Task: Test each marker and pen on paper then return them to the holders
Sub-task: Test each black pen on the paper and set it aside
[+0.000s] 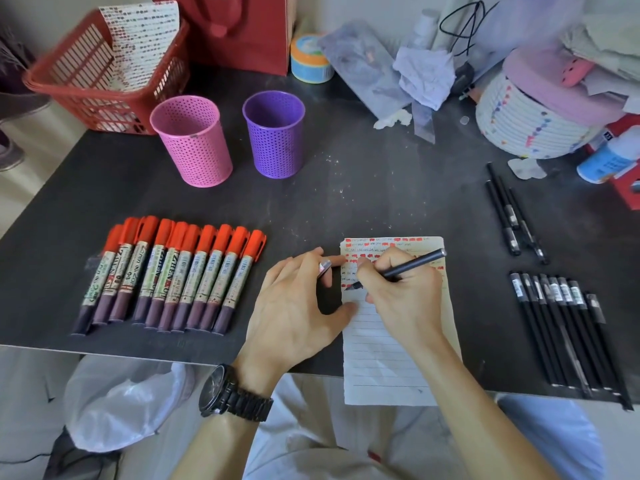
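Note:
My right hand (pixel 401 292) grips a black pen (pixel 415 265) with its tip down on the lined paper (pixel 381 358), among red marks and scribbles near the top. My left hand (pixel 298 303) rests at the paper's left edge, thumb on the sheet, and pinches a small pen cap (pixel 325 267) between its fingers. Several red-capped markers (pixel 173 275) lie in a row at the left. Several black pens (pixel 568 334) lie in a row at the right, with three more black pens (pixel 512 216) above them. A pink holder (pixel 192 140) and a purple holder (pixel 275 133) stand empty at the back.
A red basket (pixel 104 71) and a red paper bag (pixel 239 29) stand at the back left. A tape roll (pixel 310 58), crumpled tissue (pixel 426 76), a white woven basket (pixel 530 123) and a glue bottle (pixel 609 157) crowd the back right. The dark table (pixel 363 188) ends near my lap.

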